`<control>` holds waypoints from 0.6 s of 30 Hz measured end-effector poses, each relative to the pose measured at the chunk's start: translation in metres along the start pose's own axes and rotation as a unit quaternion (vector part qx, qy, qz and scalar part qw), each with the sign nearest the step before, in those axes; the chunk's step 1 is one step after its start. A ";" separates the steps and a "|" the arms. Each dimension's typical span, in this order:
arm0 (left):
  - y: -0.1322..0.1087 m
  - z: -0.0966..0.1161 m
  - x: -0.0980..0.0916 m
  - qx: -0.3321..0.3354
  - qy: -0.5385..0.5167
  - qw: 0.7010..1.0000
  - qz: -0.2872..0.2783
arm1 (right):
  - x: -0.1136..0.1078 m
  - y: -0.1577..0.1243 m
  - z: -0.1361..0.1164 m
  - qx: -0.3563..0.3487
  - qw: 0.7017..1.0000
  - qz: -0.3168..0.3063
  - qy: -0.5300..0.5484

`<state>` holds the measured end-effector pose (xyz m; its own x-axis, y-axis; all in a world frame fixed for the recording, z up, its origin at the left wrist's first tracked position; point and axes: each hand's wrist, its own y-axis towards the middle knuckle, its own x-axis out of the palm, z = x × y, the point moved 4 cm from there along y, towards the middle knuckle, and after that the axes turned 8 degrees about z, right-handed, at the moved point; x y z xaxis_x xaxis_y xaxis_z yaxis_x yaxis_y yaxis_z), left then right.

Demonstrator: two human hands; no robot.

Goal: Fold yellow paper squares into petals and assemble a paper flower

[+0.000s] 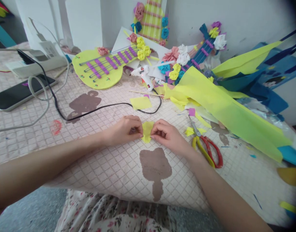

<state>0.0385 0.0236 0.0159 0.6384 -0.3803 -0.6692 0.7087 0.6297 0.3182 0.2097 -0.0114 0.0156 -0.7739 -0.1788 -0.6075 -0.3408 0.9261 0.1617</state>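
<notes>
Floral-print fabric (109, 219) sat nearest the lens, at the bottom edge, with both bare forearms reaching forward over it.

Small yellow piece (147, 131), felt or paper, could not tell which, was held just above the worktop (101, 167), centre of view. Left hand (125, 130) had its fingers closed on the piece's left edge. Right hand (168, 135) had its fingers closed on the right edge. Both thumbs and forefingers were pinched tight, and the hands nearly met across the piece.

Worktop carried a pink quilted cover. Brown bear-shaped patch (155, 167) lay just below the hands.

Scissors (197, 138) with red and yellow handles lay near the right hand, blades pointing away. Small yellow scraps touched the blades. Yellow square offcut (140, 103) lay beyond the hands, beside a loop of black cord (90, 111).

Large yellow sheet (225, 109) sprawled across the right side, overlapping blue material further right.

White glue gun (145, 75) stood behind the offcut. Yellow guitar cut-out (101, 66) with purple bars and rosettes lay flat behind the cord. Blue guitar neck (203, 51) with rosettes was tilted at rear right. Another yellow neck (152, 19) leaned upright against the wall.

Dark phone (19, 91) lay face up at far left, well apart from the hands, with a white power strip (36, 64) behind it.
</notes>
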 end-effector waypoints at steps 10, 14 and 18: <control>-0.001 0.005 0.006 -0.036 0.045 0.997 0.048 | 0.007 -0.002 -0.003 0.014 0.997 0.061 -0.032; -0.003 0.004 0.007 -0.045 0.047 0.996 0.055 | 0.008 -0.003 -0.003 0.025 0.996 0.072 -0.042; -0.004 0.004 0.008 -0.056 0.046 0.996 0.058 | 0.010 -0.004 -0.002 0.021 0.995 0.082 -0.053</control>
<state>0.0421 0.0154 0.0125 0.6810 -0.2402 -0.6918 0.5901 0.7393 0.3242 0.2017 -0.0176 0.0105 -0.7555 0.0107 -0.6551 -0.1896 0.9535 0.2342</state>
